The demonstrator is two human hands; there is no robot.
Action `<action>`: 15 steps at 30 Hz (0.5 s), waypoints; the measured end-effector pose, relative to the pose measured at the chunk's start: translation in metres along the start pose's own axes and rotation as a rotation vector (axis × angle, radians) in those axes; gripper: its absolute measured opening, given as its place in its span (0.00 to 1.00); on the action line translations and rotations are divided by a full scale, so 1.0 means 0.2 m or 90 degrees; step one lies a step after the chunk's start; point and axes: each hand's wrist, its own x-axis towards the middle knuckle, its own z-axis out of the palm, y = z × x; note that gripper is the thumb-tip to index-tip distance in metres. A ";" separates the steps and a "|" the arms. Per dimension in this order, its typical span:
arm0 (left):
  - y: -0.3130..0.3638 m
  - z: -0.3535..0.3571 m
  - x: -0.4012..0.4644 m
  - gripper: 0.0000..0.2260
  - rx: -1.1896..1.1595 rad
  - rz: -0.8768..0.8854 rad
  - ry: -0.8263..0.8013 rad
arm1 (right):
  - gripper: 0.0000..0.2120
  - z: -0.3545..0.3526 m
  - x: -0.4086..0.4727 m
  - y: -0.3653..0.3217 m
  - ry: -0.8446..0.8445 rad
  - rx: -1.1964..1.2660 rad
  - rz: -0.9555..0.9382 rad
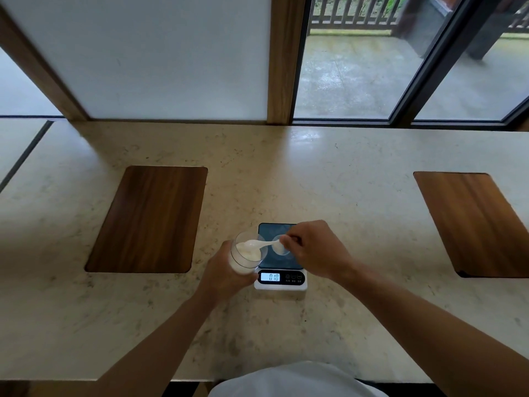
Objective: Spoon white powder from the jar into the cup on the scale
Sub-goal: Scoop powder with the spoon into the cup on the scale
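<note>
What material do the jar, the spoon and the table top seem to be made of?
Jar: clear plastic or glass, since the powder shows through; which one is unclear.
Spoon: probably white plastic, pale and slightly translucent.
Table top: likely polished stone, beige, speckled, reflecting the window.

A single head-worn camera looks forward and steeply down from above the person's chest, wide-angle, so straight edges bow toward the frame borders. Both forearms enter from the bottom edge and converge just below centre, where the left hand (226, 270) and right hand (315, 250) work close to the lens. The kitchen scale (282, 279) sits beneath and between them, its display readable. Beyond the hands the stone counter (286, 173) runs to the windows (352, 75) along the top. No second view exists to overlap with.
</note>
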 end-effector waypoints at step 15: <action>-0.01 0.00 0.01 0.33 0.014 0.007 -0.003 | 0.18 0.04 0.04 -0.06 -0.089 -0.141 -0.087</action>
